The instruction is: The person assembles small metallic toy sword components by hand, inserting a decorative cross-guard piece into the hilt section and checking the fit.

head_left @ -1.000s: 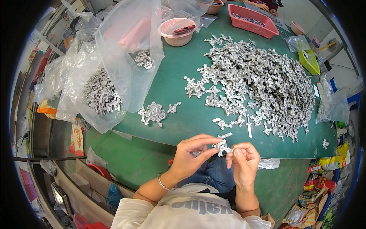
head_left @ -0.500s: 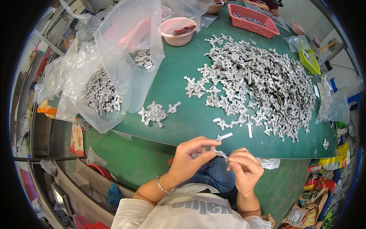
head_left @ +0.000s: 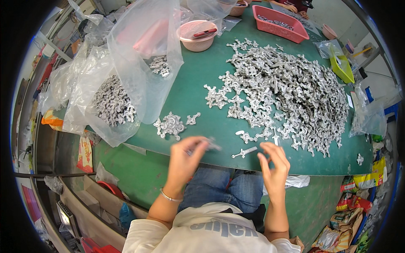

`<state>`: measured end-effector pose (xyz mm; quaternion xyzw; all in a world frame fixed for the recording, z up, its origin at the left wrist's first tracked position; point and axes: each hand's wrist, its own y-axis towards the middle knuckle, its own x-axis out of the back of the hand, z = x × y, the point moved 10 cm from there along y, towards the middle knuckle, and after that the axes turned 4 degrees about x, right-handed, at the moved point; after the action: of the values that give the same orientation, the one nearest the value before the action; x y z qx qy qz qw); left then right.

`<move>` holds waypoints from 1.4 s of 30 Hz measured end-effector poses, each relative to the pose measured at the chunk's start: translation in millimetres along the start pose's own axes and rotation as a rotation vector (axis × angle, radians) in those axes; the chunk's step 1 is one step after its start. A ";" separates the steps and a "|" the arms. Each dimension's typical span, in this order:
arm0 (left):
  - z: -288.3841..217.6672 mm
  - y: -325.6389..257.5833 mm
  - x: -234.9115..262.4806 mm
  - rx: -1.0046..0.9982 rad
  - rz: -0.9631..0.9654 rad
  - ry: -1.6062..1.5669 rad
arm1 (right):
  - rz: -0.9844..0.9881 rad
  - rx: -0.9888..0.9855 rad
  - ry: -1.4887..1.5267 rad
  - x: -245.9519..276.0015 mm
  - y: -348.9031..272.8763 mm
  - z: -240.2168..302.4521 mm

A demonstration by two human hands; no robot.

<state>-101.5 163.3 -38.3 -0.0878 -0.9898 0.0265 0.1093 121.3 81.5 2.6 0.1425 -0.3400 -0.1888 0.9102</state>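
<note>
My left hand point(head_left: 186, 155) is closed on a small silvery cast-metal piece point(head_left: 214, 145), smeared by motion, and hangs over the table's near edge below a small cluster of similar pieces point(head_left: 169, 125). Apart from it, my right hand point(head_left: 275, 165) has its fingers spread with nothing visible in them. Its fingertips are near a piece with a long flat bar point(head_left: 276, 136) that they partly cover. Between the hands another silvery piece with a flat bar point(head_left: 244, 152) lies on the table. Beyond my right hand spreads a large heap of silvery scrolled pieces point(head_left: 295, 92).
On the green table point(head_left: 190, 92), clear plastic bags point(head_left: 145, 90) with more metal pieces stand left. A pink bowl point(head_left: 198, 43) bearing a red object, a pink basin point(head_left: 280, 31) and a yellow-green tray point(head_left: 342, 69) sit farther back. Another person's hand point(head_left: 291, 7) shows at the far end.
My hands have come apart and moved forward over the table edge. The left has gone left with a metal piece; the right has opened, its fingers reaching toward the barred piece.
</note>
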 end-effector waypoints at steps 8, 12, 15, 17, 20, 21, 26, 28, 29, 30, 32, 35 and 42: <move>0.9 26.2 75.3 -0.106 -0.454 0.604 | 0.018 0.131 -0.314 -36.8 13.6 -34.0; -6.9 17.6 73.8 -0.175 -0.576 0.544 | -0.026 -0.274 0.032 -24.7 3.8 -64.1; -19.7 7.7 55.1 -0.355 -0.538 0.381 | -0.040 -0.389 0.463 -32.2 -10.8 -69.9; -27.2 2.9 15.1 -0.307 -0.241 0.278 | 0.017 -0.488 0.843 -42.6 -20.8 -63.6; -38.2 -14.0 -41.2 -0.224 0.154 0.044 | 0.027 -0.548 0.998 -47.3 -32.4 -49.5; -43.3 -19.4 -52.5 -0.234 0.220 0.001 | 0.028 -0.558 1.029 -47.7 -33.1 -42.3; -42.0 -33.5 -73.8 -0.240 0.362 -0.101 | 0.010 -0.639 1.202 -52.8 -39.8 -28.7; -30.8 -35.4 -80.7 0.018 0.459 -0.258 | 0.018 -0.627 1.152 -49.0 -39.9 -25.7; -31.8 -36.0 -80.5 0.018 0.459 -0.257 | 0.018 -0.627 1.153 -47.9 -39.9 -23.7; -30.2 -37.1 -82.5 0.057 0.480 -0.307 | 0.006 -0.608 1.110 -44.2 -39.3 -22.6; -24.7 -39.6 -84.3 0.095 0.500 -0.357 | -0.005 -0.588 1.067 -40.4 -40.0 -21.6; -16.0 -45.1 -88.4 0.117 0.555 -0.423 | 0.000 -0.527 0.986 -34.4 -39.8 -17.8; -17.0 -46.9 -87.2 0.157 0.543 -0.471 | -0.071 -0.393 0.842 -17.7 -36.5 -5.0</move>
<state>-21.8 102.2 -36.8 -0.3300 -0.9234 0.1500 -0.1263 103.3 57.6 -25.2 0.0433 0.1063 -0.2065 0.9717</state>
